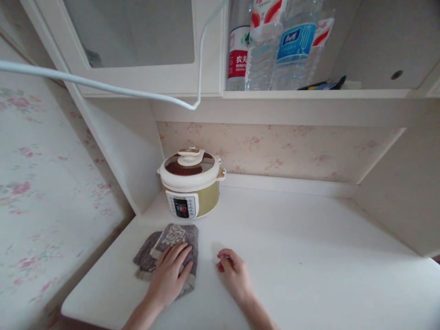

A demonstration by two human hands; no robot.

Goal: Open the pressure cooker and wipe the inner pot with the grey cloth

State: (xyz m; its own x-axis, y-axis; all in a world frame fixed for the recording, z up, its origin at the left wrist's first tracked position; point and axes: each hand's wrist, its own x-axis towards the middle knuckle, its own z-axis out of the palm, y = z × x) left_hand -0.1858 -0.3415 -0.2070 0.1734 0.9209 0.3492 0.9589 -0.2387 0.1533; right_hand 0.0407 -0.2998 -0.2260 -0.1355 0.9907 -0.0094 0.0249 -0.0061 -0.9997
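Observation:
My left hand (171, 273) lies flat with its fingers spread on a folded grey-brown cloth (190, 236) that has a pale floral pattern. A second fold of the cloth sticks out to the left, under the patterned part. Just right of the cloth, my right hand (235, 274) is over the white tabletop (309, 238). Its fingers are curled, thumb and forefinger drawn together; whatever they may pinch is too small or hidden to make out. Behind the cloth stands an electric pressure cooker (209, 199), its lid on.
Clear plastic bottles (295, 50) stand on the shelf (309, 94) above the tabletop. A white cable (137, 93) hangs across the upper left. Floral wallpaper (37, 206) covers the left wall. A tiny dark speck (300, 263) lies on the tabletop, right of my right hand.

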